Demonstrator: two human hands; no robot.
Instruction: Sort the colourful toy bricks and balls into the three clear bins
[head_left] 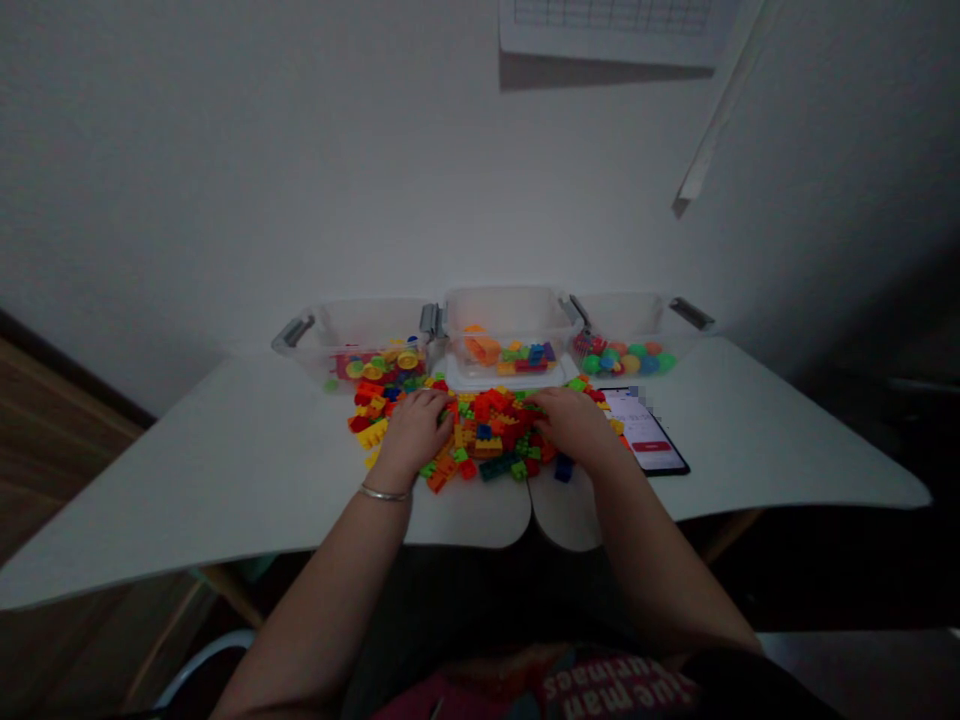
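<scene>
A heap of toy building bricks (487,445) in red, orange, yellow, green and blue lies spread in front of me. My left hand (415,428) rests over the heap's left side, wearing a silver bangle at the wrist, its fingers and thumb apart. On the right side of the heap, my right hand (574,420) reaches inward with its fingers spread among the bricks. No brick can be made out in either hand, though the fingertips are partly hidden. A dark blue brick (564,467) sits just below my right hand.
Behind the heap stand a left clear bin (360,320) of colourful pieces, a middle clear bin (510,310) with bricks and an orange piece, and a right clear bin (630,315) with coloured balls. A phone (651,440) lies right of my right hand on the white table (765,430).
</scene>
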